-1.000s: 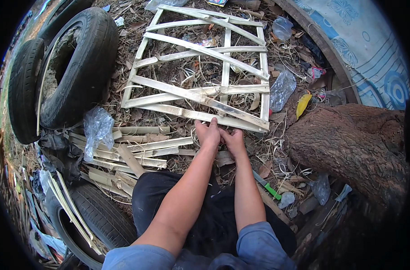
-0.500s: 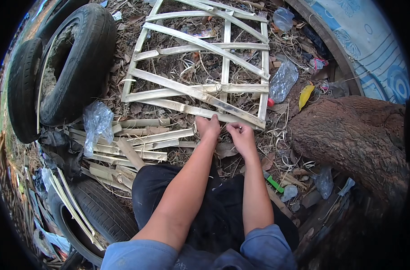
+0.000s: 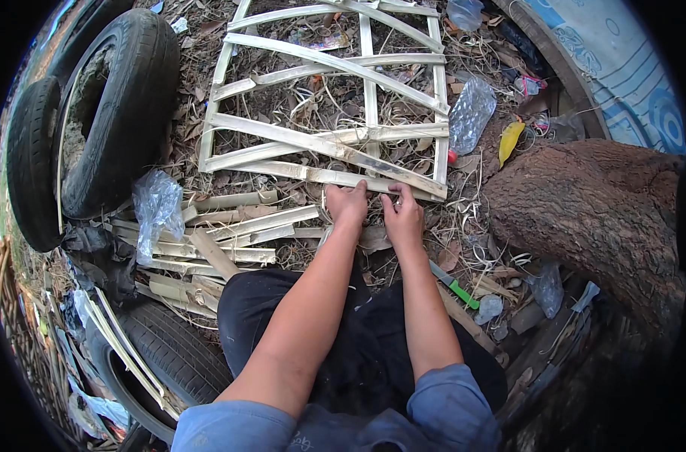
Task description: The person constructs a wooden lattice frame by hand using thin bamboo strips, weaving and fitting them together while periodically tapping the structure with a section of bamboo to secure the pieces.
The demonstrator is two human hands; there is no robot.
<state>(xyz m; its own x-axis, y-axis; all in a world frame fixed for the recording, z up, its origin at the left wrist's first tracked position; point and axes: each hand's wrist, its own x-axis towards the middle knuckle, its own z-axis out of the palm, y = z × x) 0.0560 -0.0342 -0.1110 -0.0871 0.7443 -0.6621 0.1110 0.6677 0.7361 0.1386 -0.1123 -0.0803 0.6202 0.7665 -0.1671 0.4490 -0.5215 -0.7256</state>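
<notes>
Low at centre frame, the near strip of a bamboo lattice (image 3: 370,98) is gripped by the left hand (image 3: 346,205); its thumb is laid on the strip, its fingers are curled and partly hidden. Just beside it, the right hand (image 3: 404,221) is held at the same edge, thumb and forefinger raised toward the wood. Whether anything is pinched by the right fingers cannot be told. The two hands are kept apart by a narrow gap.

The lattice is laid out across the upper centre, on ground covered with dry leaves and shavings; its top is cut off by the frame edge. Several slats are crossed aslant over its side pieces.

Left of centre, split bamboo (image 3: 267,224) is heaped in a loose pile, partly covered at its left end by a clear bag (image 3: 158,211). Upper left, a worn tyre (image 3: 151,113) is stood on edge beside others. Lower left, a ridged tyre (image 3: 181,350) is seen close to the person's knee.

Right of the lattice, a second plastic bag (image 3: 475,113) and a yellow leaf (image 3: 511,145) are noted. Below these, the right side is filled by a rough trunk (image 3: 584,218). Near the right forearm, a green-handled knife (image 3: 463,294) is left on the litter. Upper right, a blue patterned sheet (image 3: 614,68) is spread.
</notes>
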